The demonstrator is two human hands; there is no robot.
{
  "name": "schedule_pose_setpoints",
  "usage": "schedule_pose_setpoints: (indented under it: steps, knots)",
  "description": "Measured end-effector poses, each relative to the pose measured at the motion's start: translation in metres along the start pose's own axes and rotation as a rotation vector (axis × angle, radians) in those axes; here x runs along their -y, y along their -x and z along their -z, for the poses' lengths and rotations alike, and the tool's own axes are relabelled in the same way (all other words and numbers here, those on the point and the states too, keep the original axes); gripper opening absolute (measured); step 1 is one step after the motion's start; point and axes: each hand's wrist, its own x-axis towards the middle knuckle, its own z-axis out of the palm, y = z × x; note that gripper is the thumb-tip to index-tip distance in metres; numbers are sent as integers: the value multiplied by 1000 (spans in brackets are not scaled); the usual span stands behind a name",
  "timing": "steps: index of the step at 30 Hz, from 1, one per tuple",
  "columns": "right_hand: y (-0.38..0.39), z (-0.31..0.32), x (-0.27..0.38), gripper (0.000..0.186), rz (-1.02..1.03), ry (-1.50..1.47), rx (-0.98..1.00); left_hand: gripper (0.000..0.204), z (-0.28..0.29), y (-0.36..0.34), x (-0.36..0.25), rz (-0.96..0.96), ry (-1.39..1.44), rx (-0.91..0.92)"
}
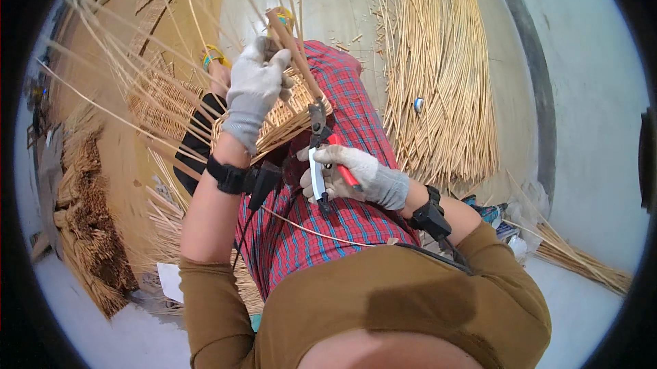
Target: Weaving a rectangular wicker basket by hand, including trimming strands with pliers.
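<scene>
A partly woven wicker basket point(295, 105) lies tilted across my lap, with long pale rods sticking out of it to the upper left. My left hand point(256, 81), in a greyish-white work glove, is closed at the basket's far edge around a thick brown rod point(291, 44). In my gloved right hand point(359, 174) is a pair of pruning shears point(317, 135) with one red and one white handle. Their jaws meet the near end of the brown rod beside the basket's right edge. Some fingertips of my left hand are hidden behind the rod.
Long bundles of wicker rods point(445, 88) lie on the floor at the right, with a small round blue-and-white item point(419, 105) on them. Darker bundles point(92, 218) stand at the left. Another woven piece point(164, 105) lies beyond my left arm. Short offcuts point(352, 39) are scattered ahead.
</scene>
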Motion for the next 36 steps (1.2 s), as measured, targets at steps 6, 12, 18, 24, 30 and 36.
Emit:
schedule_pose_setpoints:
  steps: [6,12,18,24,30,36]
  knots:
    - [1,0,-6,46,-32,-91,-118,19,0,64,16,-279,82,28]
    - [10,-21,3,35,17,13,-235,26,-5,74,12,-434,-148,10]
    - [60,-14,5,23,313,803,-281,16,-6,81,4,-418,60,-183]
    - [45,17,15,32,481,839,-416,13,-4,117,25,-437,68,-209]
    - [19,43,21,21,559,509,-425,12,157,178,83,-196,105,-828]
    - [3,73,23,14,450,228,-323,15,236,327,266,-55,-102,-981]
